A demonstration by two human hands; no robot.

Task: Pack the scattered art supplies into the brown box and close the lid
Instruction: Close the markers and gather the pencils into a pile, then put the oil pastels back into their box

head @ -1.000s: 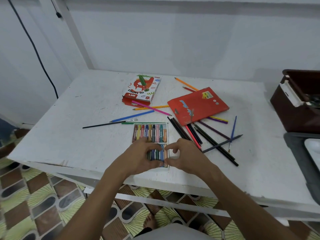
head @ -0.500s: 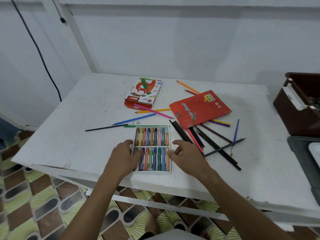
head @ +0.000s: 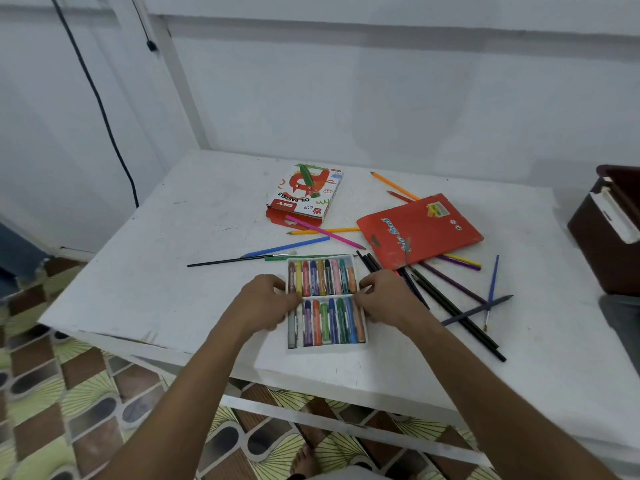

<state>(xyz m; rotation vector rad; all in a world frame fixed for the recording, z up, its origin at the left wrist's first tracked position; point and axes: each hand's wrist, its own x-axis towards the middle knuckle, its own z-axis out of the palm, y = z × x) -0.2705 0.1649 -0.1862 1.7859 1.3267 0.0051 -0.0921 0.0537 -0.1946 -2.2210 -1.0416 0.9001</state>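
A white tray of oil pastels lies near the table's front edge, two rows of coloured sticks in it. My left hand grips its left side and my right hand grips its right side, fingers curled at the middle divider. The empty oil pastel box lies behind it. A red pencil pack lies to the right over several loose coloured pencils. The brown box stands open at the right edge, partly cut off.
More loose pencils and a thin black brush lie behind the tray on the white table. A black cable hangs down the left wall. Patterned floor tiles show below the table's front edge.
My hands left the lower pastel row, parted and now grip the tray's two sides at its middle. The view has shifted slightly.
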